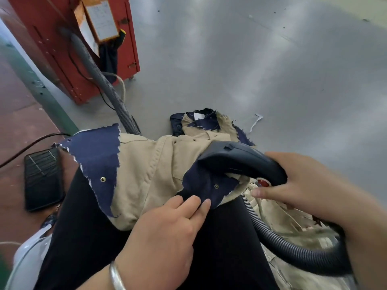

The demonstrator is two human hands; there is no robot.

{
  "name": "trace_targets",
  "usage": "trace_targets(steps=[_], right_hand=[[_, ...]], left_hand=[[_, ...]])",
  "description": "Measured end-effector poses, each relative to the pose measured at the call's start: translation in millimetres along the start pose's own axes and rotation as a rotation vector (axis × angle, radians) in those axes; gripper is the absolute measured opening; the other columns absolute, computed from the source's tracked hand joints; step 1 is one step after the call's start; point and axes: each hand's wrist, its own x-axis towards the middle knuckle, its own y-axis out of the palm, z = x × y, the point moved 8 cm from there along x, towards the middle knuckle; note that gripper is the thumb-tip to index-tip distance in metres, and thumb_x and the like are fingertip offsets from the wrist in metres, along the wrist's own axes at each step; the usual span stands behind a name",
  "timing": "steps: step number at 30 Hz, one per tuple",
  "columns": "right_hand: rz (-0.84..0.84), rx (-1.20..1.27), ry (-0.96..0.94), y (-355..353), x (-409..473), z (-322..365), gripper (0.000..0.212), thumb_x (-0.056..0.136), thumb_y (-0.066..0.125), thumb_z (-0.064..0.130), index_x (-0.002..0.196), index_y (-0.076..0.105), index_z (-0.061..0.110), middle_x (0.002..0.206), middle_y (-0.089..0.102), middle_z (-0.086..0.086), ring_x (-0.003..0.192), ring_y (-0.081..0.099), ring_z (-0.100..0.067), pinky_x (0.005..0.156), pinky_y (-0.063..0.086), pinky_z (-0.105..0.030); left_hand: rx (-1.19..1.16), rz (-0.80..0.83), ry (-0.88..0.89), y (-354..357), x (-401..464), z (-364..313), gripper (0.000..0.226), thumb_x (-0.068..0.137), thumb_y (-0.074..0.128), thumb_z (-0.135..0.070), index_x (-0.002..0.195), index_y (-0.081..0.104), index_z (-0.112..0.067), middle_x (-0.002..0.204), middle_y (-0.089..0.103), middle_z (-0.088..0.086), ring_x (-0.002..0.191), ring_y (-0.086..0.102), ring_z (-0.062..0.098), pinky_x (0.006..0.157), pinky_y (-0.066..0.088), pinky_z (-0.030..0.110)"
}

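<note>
Right hand (pixel 303 185) is wrapped round the grip of a dark grey, curved plastic suction nozzle (pixel 240 162), its thumb lying just beside the red button (pixel 263 182). The nozzle's mouth sits down on a navy blue fabric flap (pixel 207 185) with a small metal stud. Left hand (pixel 167 229) lies with fingers straight and close together, pressing the near edge of that flap flat. The flap belongs to a beige cotton garment (pixel 146 174) draped over the person's lap in black trousers (pixel 88 237). A second navy blue patch (pixel 98 160) with ragged, thready edges lies further left on it, and I'd judge that one not yet treated, so the work looks to be somewhere mid-garment. A small heap of beige and navy pieces (pixel 207 124) lies on the grey floor (pixel 272 70) just beyond the knees; finished or waiting, I cannot tell. For room, the floor ahead and to the right is wide open. The tight side is the left, where a black foot pedal (pixel 43 178), a grey ribbed hose (pixel 100 76) and a red metal cabinet (pixel 73 49) crowd in. The nozzle's own black corrugated hose (pixel 293 245) loops under the right wrist over the garment and could snag the cloth.
</note>
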Motion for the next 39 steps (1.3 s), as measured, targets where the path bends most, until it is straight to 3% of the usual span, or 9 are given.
trace_targets(steps=[5,11,16,19,21,24,28,32,39], right_hand=[[0.004,0.170,-0.042,-7.3,14.5,1.4,0.027,0.073,0.085,0.032,0.081,0.060,0.025,0.057,0.060,0.008,0.042,0.055,-0.008,0.043,0.047,-0.023],[-0.302,0.242,0.178,-36.5,38.6,-34.7,0.030,0.082,0.079,0.033,0.093,0.053,0.022,0.068,0.060,0.001,0.047,0.061,-0.019,0.048,0.043,-0.025],[-0.340,0.273,0.176,-45.1,18.8,-38.8,0.029,0.078,0.081,0.035,0.090,0.056,0.026,0.056,0.062,0.003,0.038,0.060,-0.011,0.042,0.048,-0.025],[-0.307,0.218,0.154,-40.2,-3.1,-28.5,0.032,0.072,0.079,0.044,0.089,0.057,0.029,0.053,0.062,0.005,0.037,0.060,-0.008,0.040,0.045,-0.020],[-0.294,0.202,0.146,-36.1,-19.2,-23.9,0.036,0.066,0.076,0.054,0.086,0.057,0.031,0.059,0.064,0.011,0.038,0.059,-0.006,0.043,0.047,-0.022],[-0.283,0.211,0.160,-30.1,-40.9,-20.5,0.040,0.059,0.070,0.067,0.086,0.054,0.042,0.059,0.065,0.014,0.039,0.058,-0.006,0.046,0.048,-0.033],[-0.255,0.276,0.215,-25.6,-55.8,-29.9,0.055,0.053,0.066,0.080,0.093,0.055,0.044,0.068,0.067,0.012,0.040,0.061,-0.011,0.047,0.051,-0.038],[-0.251,0.212,0.244,-24.6,-60.0,-38.4,0.065,0.048,0.059,0.088,0.095,0.054,0.043,0.065,0.067,0.008,0.043,0.060,-0.015,0.048,0.050,-0.039],[-0.176,0.056,0.195,-34.0,-62.3,-31.6,0.066,0.054,0.052,0.096,0.094,0.056,0.044,0.060,0.062,0.006,0.042,0.056,-0.014,0.043,0.053,-0.037]], left_hand=[[-0.006,0.012,-0.003,-1.6,-1.9,-0.8,0.076,0.048,0.071,-0.019,0.123,0.064,-0.014,0.097,0.064,-0.008,0.070,0.059,0.012,0.051,0.054,0.024],[-0.047,0.055,-0.001,-0.6,-6.4,-8.2,0.062,0.061,0.060,-0.019,0.123,0.064,-0.018,0.099,0.063,-0.010,0.072,0.060,0.013,0.055,0.054,0.026],[-0.130,-0.157,-0.286,-21.5,18.0,20.3,0.025,0.098,0.032,-0.037,0.121,0.038,-0.028,0.096,0.060,-0.010,0.084,0.062,0.014,0.074,0.049,0.031],[-0.243,-0.161,-0.492,-16.9,38.6,47.5,0.064,0.087,0.049,-0.056,0.133,0.018,-0.024,0.080,0.066,-0.002,0.079,0.065,0.019,0.077,0.052,0.037],[-0.333,-0.044,-0.514,-10.3,51.2,54.8,0.063,0.079,0.061,-0.058,0.124,0.030,-0.026,0.069,0.067,-0.003,0.067,0.066,0.013,0.072,0.054,0.037],[-0.412,-0.061,-0.431,-13.1,51.9,53.4,0.037,0.073,0.071,-0.047,0.092,0.041,-0.037,0.062,0.057,-0.012,0.058,0.057,0.004,0.063,0.051,0.032],[-0.221,-0.253,-0.200,-26.7,30.5,33.3,0.020,0.067,0.067,-0.019,0.073,0.055,-0.034,0.083,0.045,-0.016,0.077,0.045,0.008,0.061,0.042,0.027],[-0.156,-0.353,0.050,-23.7,7.3,6.6,0.024,0.076,0.050,-0.012,0.085,0.070,-0.022,0.105,0.064,-0.005,0.093,0.060,0.017,0.073,0.050,0.030],[-0.126,-0.460,0.099,-12.1,-4.8,-14.4,0.033,0.094,0.043,-0.007,0.100,0.075,-0.013,0.109,0.069,0.002,0.094,0.067,0.017,0.067,0.055,0.030]])
